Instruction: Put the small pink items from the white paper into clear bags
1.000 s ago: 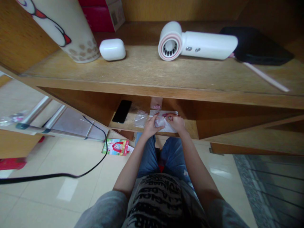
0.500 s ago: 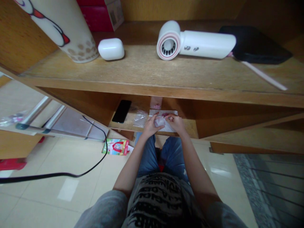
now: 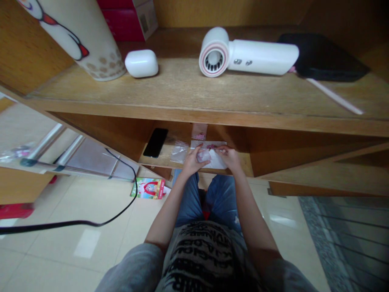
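My left hand (image 3: 192, 161) rests on the lower shelf, thumb and fingers curved round a small clear plastic bag (image 3: 204, 155). Under the bag lies a white paper sheet (image 3: 217, 161). Small dark pink beads (image 3: 210, 147) are heaped at the sheet's far part, between my two hands. My right hand (image 3: 230, 157) is just right of the beads with its fingertips pinched together; whatever is in the pinch is too small to make out. Behind the sheet is a pale packet (image 3: 199, 129) with lighter pink beads. Another clear plastic bag (image 3: 179, 151) lies left of my left hand.
A black phone (image 3: 156, 142) lies on the lower shelf's left. Overhead, the upper shelf (image 3: 170, 95) holds a drink cup (image 3: 100, 61), a white case (image 3: 141, 63), a handheld fan (image 3: 252, 56) and a black object (image 3: 328, 56). A black cable (image 3: 121, 211) hangs at left.
My right hand has shifted slightly right, away from the beads, which now show more fully. My left hand stays in place at the plastic bag.
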`<action>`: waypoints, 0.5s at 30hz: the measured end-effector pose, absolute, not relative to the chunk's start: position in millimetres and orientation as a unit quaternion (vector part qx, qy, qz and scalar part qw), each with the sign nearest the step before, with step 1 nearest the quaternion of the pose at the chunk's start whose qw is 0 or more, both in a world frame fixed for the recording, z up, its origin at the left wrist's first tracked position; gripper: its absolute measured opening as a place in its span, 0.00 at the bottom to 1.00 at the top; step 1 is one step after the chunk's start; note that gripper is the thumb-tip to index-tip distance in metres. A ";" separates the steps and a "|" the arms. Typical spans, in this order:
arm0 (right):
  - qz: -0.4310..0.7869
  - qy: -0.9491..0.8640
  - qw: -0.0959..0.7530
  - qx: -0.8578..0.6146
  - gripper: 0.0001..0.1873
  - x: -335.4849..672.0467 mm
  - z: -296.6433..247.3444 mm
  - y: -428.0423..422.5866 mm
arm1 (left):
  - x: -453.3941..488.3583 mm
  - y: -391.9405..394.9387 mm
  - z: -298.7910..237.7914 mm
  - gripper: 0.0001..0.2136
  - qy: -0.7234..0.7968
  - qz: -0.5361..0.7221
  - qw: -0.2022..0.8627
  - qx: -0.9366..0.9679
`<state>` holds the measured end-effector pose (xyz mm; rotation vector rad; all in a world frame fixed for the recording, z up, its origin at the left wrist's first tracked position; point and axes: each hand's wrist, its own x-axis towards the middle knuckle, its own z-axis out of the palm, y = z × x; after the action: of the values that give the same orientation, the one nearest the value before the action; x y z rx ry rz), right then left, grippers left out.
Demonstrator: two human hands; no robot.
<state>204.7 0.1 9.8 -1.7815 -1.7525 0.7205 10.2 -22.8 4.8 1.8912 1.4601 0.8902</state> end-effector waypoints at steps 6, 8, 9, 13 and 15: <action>0.205 -0.631 0.227 -0.713 0.12 208.0 20.1 -0.7 | 10.3 -23.1 3.3 0.35 0.548 0.343 0.292 0.705; 0.198 -0.636 0.213 -0.715 0.12 206.4 21.9 0.7 | 10.1 -23.4 3.3 0.35 0.547 0.344 0.294 0.705; 0.193 -0.641 0.208 -0.713 0.12 205.5 22.4 1.7 | 10.0 -23.6 3.6 0.35 0.545 0.344 0.295 0.705; 0.177 -0.652 0.194 -0.712 0.13 201.9 23.4 4.9 | 9.8 -23.8 4.9 0.35 0.541 0.344 0.299 0.707; 0.176 -0.652 0.187 -0.714 0.13 200.7 23.8 5.7 | 9.8 -23.7 5.2 0.35 0.543 0.343 0.299 0.706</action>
<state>200.7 5.7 23.8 -2.0090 -1.8346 0.4958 9.8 -23.7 5.2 1.8760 1.4411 0.9098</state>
